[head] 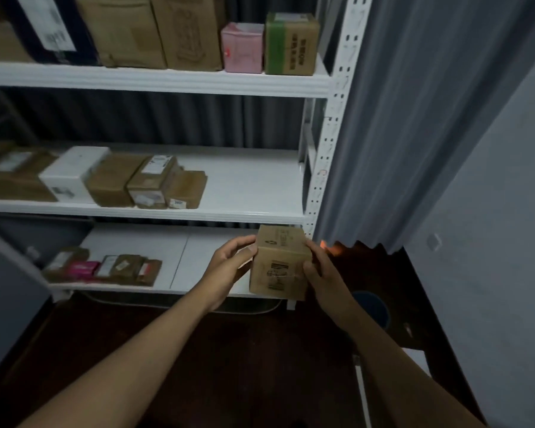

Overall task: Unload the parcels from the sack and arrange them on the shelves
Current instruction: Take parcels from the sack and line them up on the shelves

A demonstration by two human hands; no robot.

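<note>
A small brown cardboard parcel (pixel 280 262) with black print is held in front of the lowest shelf (pixel 198 257). My left hand (pixel 232 267) grips its left side, thumb on the front face. My right hand (pixel 320 268) grips its right side. The white metal shelving has a middle shelf (pixel 250 183) with a row of brown and white parcels (pixel 112 179) on its left half, and a top shelf (pixel 167 80) packed with larger boxes. The sack is not in view.
A pink box (pixel 243 47) and a green-taped box (pixel 291 43) stand at the right end of the top shelf. Several small parcels (pixel 105 267) lie at the lowest shelf's left. A grey curtain (pixel 399 134) hangs right of the upright (pixel 331 143). The floor is dark.
</note>
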